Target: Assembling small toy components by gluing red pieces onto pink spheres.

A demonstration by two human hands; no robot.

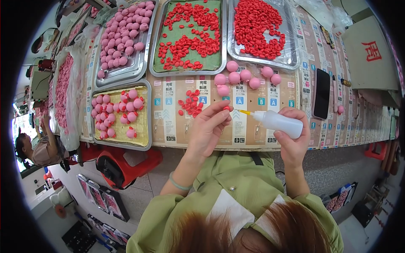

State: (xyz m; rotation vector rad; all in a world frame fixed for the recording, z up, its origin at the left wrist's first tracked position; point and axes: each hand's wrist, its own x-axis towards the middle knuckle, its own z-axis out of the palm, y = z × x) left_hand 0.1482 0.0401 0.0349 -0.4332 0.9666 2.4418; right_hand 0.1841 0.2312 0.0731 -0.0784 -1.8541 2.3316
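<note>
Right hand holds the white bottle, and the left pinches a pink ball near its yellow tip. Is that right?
No: the head view shows the left hand pinching a small red piece, not a pink ball. The right hand does hold the white bottle.

Behind on the desk, side by side, stand the left tray with balls in it, and the middle tray and right tray with rings in them. Before the left tray lies the near tray, balls and rings in it; right of it, loose rings. Loose balls lie just before the right tray. Right of them is the phone, then the box. The bottle is in the right hand, before the loose balls.
</note>
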